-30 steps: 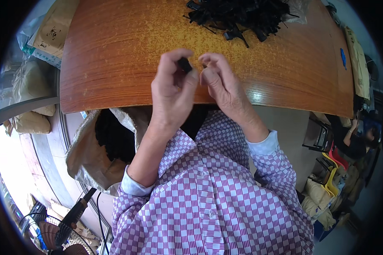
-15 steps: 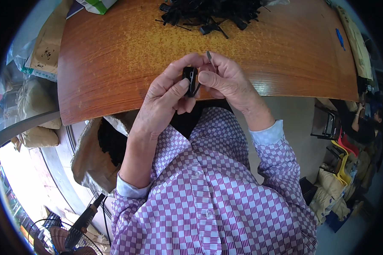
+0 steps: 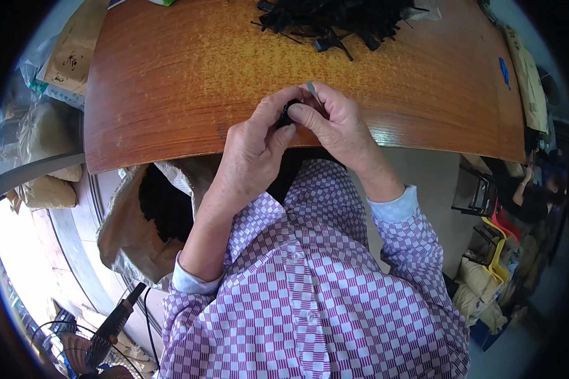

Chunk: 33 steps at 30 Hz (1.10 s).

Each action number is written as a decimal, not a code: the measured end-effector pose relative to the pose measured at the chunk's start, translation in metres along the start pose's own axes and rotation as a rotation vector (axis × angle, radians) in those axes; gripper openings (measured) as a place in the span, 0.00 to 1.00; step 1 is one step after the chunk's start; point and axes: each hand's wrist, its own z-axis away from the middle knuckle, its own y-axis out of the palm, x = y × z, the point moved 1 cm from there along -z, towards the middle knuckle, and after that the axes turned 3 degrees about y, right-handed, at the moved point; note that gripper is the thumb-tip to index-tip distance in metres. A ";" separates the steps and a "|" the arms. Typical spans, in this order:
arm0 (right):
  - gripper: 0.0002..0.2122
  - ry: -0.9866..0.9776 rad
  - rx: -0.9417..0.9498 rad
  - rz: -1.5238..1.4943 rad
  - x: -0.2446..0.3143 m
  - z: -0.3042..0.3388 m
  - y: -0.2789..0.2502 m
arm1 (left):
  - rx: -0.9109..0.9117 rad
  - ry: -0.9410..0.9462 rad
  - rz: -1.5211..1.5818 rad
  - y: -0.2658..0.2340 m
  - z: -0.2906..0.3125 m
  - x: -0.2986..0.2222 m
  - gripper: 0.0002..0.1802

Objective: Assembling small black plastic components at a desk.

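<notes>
My left hand (image 3: 257, 139) is closed around a small black plastic part (image 3: 288, 112), mostly covered by my fingers. Against it presses the thumb of my right hand (image 3: 335, 123). A thin tool with a grey-green end (image 3: 312, 90) sticks up from between my right fingers; its other end is hidden. Both hands meet just above the near edge of the brown wooden table (image 3: 189, 95). Farther back on the tabletop lies a pile of black plastic parts (image 3: 341, 25), some with thin stems poking out.
An open woven sack (image 3: 117, 246) with black contents stands below the table, left of my lap. A fan (image 3: 82, 347) is at the lower left. Paper bags (image 3: 69, 63) lie left of the table. A blue object (image 3: 504, 72) rests at the right edge. Another person (image 3: 525, 189) sits far right near chairs.
My left hand has turned, and its fingers now cover more of the black part. The right thumb has moved onto the part. The view has shifted slightly.
</notes>
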 end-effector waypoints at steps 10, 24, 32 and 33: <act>0.18 0.260 0.006 -0.269 0.024 0.003 0.046 | -0.265 -0.002 0.213 -0.012 0.011 0.019 0.24; 0.10 0.065 0.069 0.071 0.004 -0.008 0.049 | -0.330 0.086 -0.265 -0.022 0.019 0.013 0.21; 0.13 0.105 -0.250 0.817 0.002 -0.042 -0.062 | -0.449 -0.317 -0.610 -0.127 0.125 0.022 0.21; 0.13 -0.058 -0.347 0.922 -0.014 -0.047 -0.076 | -0.251 -0.201 -0.965 -0.144 0.139 0.021 0.23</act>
